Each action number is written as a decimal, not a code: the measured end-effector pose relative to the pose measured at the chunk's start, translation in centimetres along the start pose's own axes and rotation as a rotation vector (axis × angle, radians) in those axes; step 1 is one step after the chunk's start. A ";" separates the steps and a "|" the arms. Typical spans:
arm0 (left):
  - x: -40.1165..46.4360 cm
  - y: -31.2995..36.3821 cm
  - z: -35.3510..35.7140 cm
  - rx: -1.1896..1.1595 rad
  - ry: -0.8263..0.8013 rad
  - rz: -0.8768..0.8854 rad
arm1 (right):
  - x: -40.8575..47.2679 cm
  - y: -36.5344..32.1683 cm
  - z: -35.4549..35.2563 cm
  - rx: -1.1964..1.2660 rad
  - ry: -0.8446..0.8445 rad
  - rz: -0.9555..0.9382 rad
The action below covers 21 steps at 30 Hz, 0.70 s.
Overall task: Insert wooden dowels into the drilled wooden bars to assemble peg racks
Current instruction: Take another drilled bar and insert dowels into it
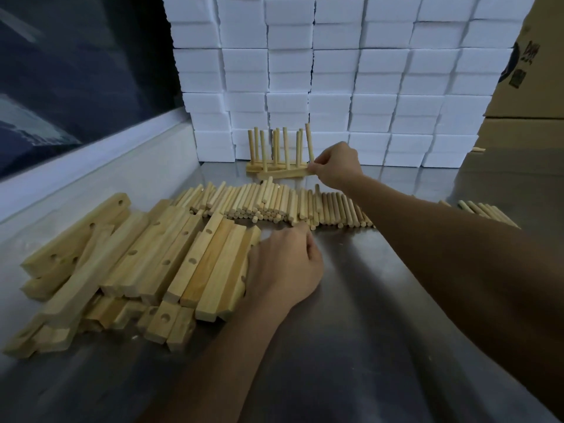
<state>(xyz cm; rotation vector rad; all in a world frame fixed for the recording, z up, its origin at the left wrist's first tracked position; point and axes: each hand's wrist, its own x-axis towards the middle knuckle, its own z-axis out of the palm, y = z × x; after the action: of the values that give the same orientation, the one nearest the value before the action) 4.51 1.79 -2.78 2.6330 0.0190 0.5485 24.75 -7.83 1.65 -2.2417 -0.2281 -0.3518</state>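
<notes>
**Both hands on wood, racks at back**

Nearest, steel desk (366, 315), bare metal in front. Left hand (283, 264) rests at the right edge of the pile of drilled bars (128, 264), fingers curled against the side of the outermost bar; grip looks wrapped on that bar's edge but fingertips are hidden, so clamped or only pressing cannot be told. Bars lie heaped in a loose fan at left, several showing round holes on top, some stacked on others.

Just beyond the pile, loose dowels (274, 203) lie in a long row across the desk, mostly side by side, a few piled; the row runs under the right forearm and a small group shows again at far right.

Further back, right hand (335, 166) reaches out, fingers and thumb pinching the right end of a peg rack (285, 174), grip clamped on the bar end. This rack carries upright dowels, the one nearest the hand tilted slightly. A second rack sits just behind it, touching or nearly.

Behind, white foam blocks (335, 71) stacked as a wall. Cardboard boxes (525, 87) at right. Dark window (76, 71) at left.
</notes>
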 end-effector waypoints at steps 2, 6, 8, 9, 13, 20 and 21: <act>0.0 0.1 -0.1 -0.007 -0.009 -0.006 | 1.0 0.2 1.0 -0.039 -0.017 -0.004; 0.0 0.2 -0.1 -0.012 -0.009 -0.021 | 2.7 0.5 2.1 -0.115 -0.070 0.003; 0.0 0.2 0.0 -0.019 -0.004 -0.019 | 3.2 0.5 2.6 -0.145 -0.084 0.006; 0.0 0.2 0.0 -0.020 -0.003 -0.017 | 3.4 0.5 2.9 -0.156 -0.090 0.007; -0.1 0.3 0.0 -0.017 0.005 -0.021 | 3.7 0.1 4.1 -0.185 -0.104 0.008; -0.1 0.1 0.2 -0.018 0.023 -0.018 | 3.7 -0.6 4.6 -0.222 -0.052 0.025; -0.1 0.1 0.2 -0.018 0.023 -0.016 | 3.7 -0.6 4.5 -0.220 -0.057 0.030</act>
<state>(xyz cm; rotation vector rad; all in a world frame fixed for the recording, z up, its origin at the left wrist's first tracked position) 4.51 1.62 -2.88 2.6071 0.0420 0.5706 28.86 -3.78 0.55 -2.4713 -0.1938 -0.3096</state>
